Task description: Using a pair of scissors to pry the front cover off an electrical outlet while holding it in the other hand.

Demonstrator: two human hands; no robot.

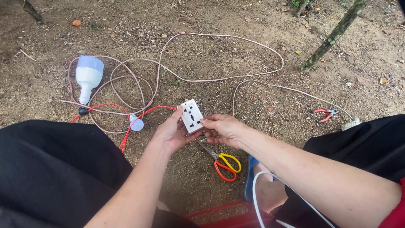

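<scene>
Left hand (171, 134) and right hand (221, 128) both clamp a white square plastic socket faceplate (191, 115) above bare sandy ground (236, 25); orange-and-yellow-handled scissors (223, 162) lie beneath.

Two bulbs (88, 76) (136, 123), one socket (191, 115), one scissors (222, 162), one pliers (324, 114)

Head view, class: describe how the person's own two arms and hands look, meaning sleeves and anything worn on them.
Both forearms are bare from elbow to wrist, with no sleeves showing. The left hand and the right hand wear no gloves, and no ring, watch or bracelet shows. The fingernails look short and unpainted. A strip of red cloth shows at the frame's lower right corner, near the right upper arm.
</scene>
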